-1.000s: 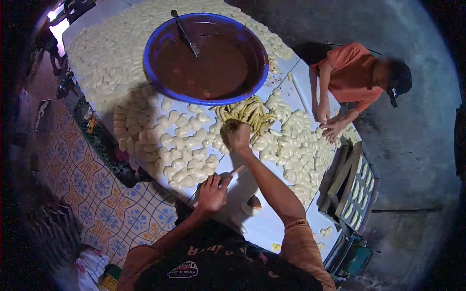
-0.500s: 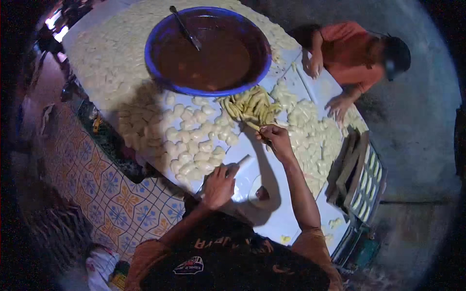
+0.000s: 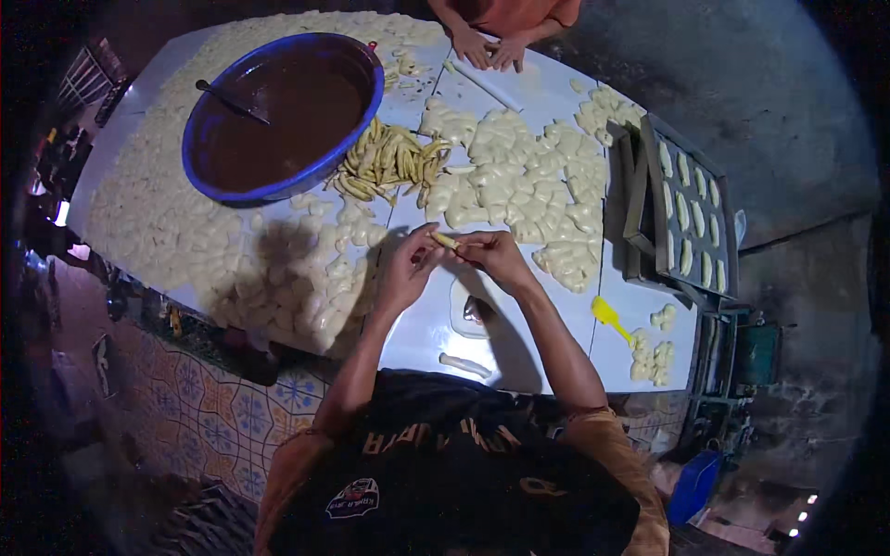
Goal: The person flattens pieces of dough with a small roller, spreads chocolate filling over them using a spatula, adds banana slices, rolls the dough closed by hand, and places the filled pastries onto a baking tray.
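Above the near part of the white table, my left hand (image 3: pixel 405 271) and my right hand (image 3: pixel 499 259) meet. Between their fingertips they pinch a slim yellow strip (image 3: pixel 445 241) that looks like a piece of peeled banana. A heap of similar banana strips (image 3: pixel 394 162) lies just beyond them, against a blue basin (image 3: pixel 269 193). Below my hands sits a small pale dish (image 3: pixel 459 322) with something dark in it. A rolled strip of dough (image 3: pixel 465 366) lies near the table's front edge.
Brown filling and a dark-handled spoon (image 3: pixel 232 100) are in the basin. Many dough pieces (image 3: pixel 519 176) cover the table. At the right, trays (image 3: pixel 691 218) hold rows of shaped dough. A yellow scraper (image 3: pixel 610 318) lies nearby. Another person's hands (image 3: pixel 491 51) rest at the far edge.
My right hand has drawn back from the heap with a banana strip, and my left has risen from the table to meet it. My view has turned right.
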The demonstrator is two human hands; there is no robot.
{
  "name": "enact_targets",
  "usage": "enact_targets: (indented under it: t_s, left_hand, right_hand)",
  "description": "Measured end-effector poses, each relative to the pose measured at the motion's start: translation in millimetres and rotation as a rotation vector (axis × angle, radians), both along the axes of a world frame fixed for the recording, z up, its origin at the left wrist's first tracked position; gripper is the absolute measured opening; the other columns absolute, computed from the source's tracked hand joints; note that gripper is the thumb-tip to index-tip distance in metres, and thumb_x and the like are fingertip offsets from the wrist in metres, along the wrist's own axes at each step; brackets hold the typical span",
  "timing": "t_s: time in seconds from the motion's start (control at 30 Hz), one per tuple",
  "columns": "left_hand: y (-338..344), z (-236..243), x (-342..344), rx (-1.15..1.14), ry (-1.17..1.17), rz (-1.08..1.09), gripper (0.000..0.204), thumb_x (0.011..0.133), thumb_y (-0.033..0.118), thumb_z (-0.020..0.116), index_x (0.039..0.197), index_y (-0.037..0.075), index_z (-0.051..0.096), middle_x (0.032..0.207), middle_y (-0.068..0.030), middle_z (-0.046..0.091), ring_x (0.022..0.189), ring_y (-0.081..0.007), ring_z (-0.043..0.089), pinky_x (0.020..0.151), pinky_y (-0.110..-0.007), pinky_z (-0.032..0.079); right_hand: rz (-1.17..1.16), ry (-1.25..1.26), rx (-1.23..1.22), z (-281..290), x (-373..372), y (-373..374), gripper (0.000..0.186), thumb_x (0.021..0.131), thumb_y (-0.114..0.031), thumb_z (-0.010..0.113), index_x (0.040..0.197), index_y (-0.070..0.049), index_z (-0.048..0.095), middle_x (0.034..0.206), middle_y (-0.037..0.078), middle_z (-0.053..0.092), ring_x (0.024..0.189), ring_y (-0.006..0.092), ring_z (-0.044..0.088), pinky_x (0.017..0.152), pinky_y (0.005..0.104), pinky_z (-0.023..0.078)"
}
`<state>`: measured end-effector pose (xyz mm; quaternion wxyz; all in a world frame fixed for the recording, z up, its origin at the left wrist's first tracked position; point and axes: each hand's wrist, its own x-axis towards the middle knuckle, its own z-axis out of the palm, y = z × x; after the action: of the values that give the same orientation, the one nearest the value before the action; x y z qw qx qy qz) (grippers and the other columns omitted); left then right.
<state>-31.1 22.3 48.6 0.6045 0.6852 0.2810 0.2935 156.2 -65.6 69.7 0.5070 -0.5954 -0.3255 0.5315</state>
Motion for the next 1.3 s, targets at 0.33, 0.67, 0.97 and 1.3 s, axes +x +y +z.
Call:
enact_targets:
  t_s: [0.33,0.67,0.97,1.3]
  left_hand:
    - [-22,-10,21,-0.403,-0.206,-0.091,0.017,0.101,0.010,0.060,0.109,-0.004,0.067,0.089,-0.0066,0.068,0.075,-0.0118,0.059,0.071,-0.028,0.048]
    - [-1,2,26,0.822,0.467,0.388,0.039,0.087,0.007,0.065,0.126,0.002,0.064,0.125,-0.0176,0.060,0.117,-0.0374,0.054,0.104,-0.048,0.040]
    - [-80,-35,5,0.539,0.221,-0.037,0.032,0.084,-0.005,0.061,0.114,0.002,0.069,0.111,-0.0172,0.067,0.105,-0.0360,0.062,0.092,-0.045,0.051]
    - [-103,-28,-30,0.689,0.306,-0.256,0.029,0.080,0.019,0.078,0.107,0.009,0.074,0.108,-0.0098,0.060,0.113,-0.0331,0.052,0.098,-0.046,0.044]
  right_hand:
    - [-0.293,-0.005,0.069,-22,-9,-34,0.027,0.093,-0.016,0.073,0.114,0.002,0.075,0.095,0.010,0.076,0.086,0.0146,0.068,0.079,0.0286,0.053]
    - [-0.026,-0.967,0.217,-67,-13,-78,0.016,0.084,-0.005,0.068,0.099,-0.003,0.075,0.092,0.018,0.066,0.093,0.0371,0.058,0.083,0.0448,0.049]
    - [-0.009,-1.036,0.464,-59,-21,-87,0.019,0.067,-0.004,0.073,0.086,-0.007,0.073,0.086,0.008,0.066,0.086,0.0329,0.058,0.077,0.0413,0.050]
    - [0.048,-1.047,0.426,-58,-37,-147,0.030,0.074,0.001,0.076,0.103,-0.005,0.076,0.105,0.011,0.061,0.097,0.0313,0.056,0.082,0.0398,0.051]
